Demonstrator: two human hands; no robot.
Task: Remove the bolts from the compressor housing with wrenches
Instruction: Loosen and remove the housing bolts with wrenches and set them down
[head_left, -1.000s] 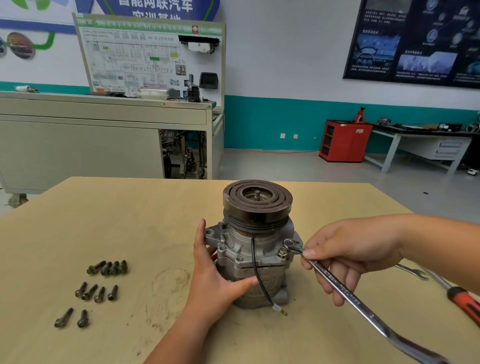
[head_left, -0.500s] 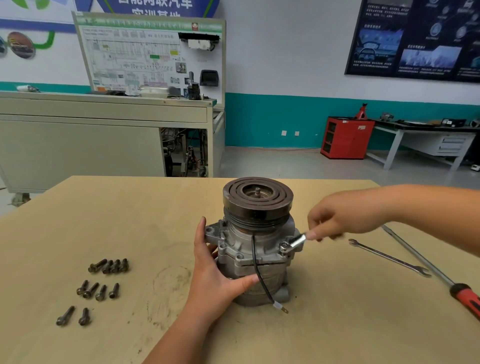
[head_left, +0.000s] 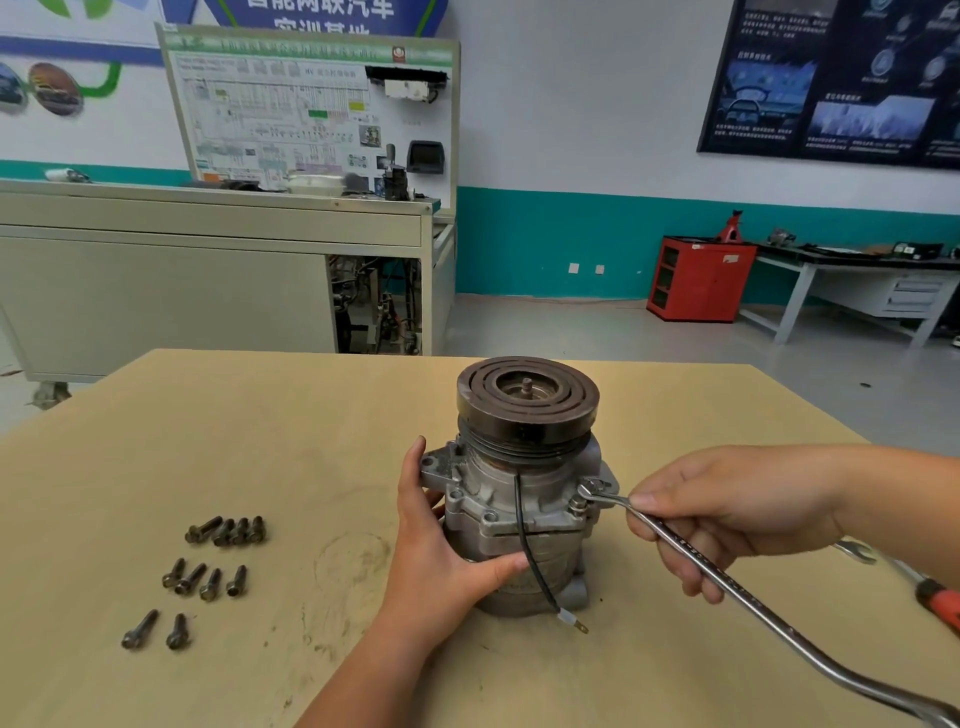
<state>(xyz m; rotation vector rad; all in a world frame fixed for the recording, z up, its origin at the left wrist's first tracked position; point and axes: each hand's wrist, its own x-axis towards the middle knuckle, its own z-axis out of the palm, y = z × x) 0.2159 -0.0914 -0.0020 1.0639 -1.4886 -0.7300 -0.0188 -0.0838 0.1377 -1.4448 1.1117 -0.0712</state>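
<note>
The grey compressor (head_left: 524, 499) stands upright on the wooden table (head_left: 260, 441), its dark pulley on top and a black wire hanging down its front. My left hand (head_left: 441, 551) grips the housing from the left, thumb across the front. My right hand (head_left: 727, 514) holds a long chrome wrench (head_left: 737, 597) near its head. The wrench head sits on a bolt (head_left: 584, 499) on the housing's right flange, and its handle runs down to the lower right corner.
Several loose bolts (head_left: 208, 571) lie in rows on the table at the left. A second wrench (head_left: 854, 552) and a red-handled tool (head_left: 940, 603) lie at the right edge, partly behind my right arm. A grey cabinet (head_left: 208, 280) stands beyond the table.
My right hand has swung the wrench handle from the far right back toward me. The wrench head has stayed at the right flange bolt. My left hand has kept its grip on the housing.
</note>
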